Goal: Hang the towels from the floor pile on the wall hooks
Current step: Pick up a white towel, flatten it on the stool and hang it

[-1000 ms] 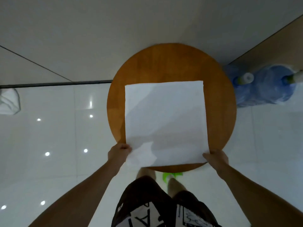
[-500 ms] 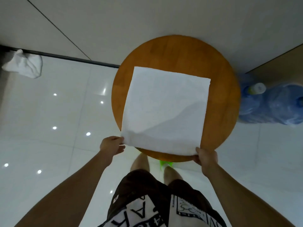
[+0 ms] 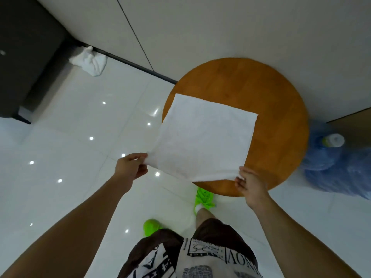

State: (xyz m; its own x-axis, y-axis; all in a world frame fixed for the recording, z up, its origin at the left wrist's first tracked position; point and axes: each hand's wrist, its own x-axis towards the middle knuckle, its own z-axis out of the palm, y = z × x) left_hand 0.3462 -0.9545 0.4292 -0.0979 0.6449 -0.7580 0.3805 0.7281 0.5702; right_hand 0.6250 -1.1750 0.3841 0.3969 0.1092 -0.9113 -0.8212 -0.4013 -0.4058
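I hold the white towel (image 3: pixel 202 137) by its near corners, left hand (image 3: pixel 130 169) and right hand (image 3: pixel 251 185) grips each pinched shut on cloth; a loosened pinch could drop it onto the round wooden desk (image 3: pixel 281 101).

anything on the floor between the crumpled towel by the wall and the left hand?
Nothing. In the head view, only bare glossy white floor with light reflections lies between the crumpled towel and the left hand, which pinches a corner of the flat towel.

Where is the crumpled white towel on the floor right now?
In the head view, the crumpled towel lies upper left on the white floor, against the baseboard beside the dark cabinet, well left of the round wooden table.
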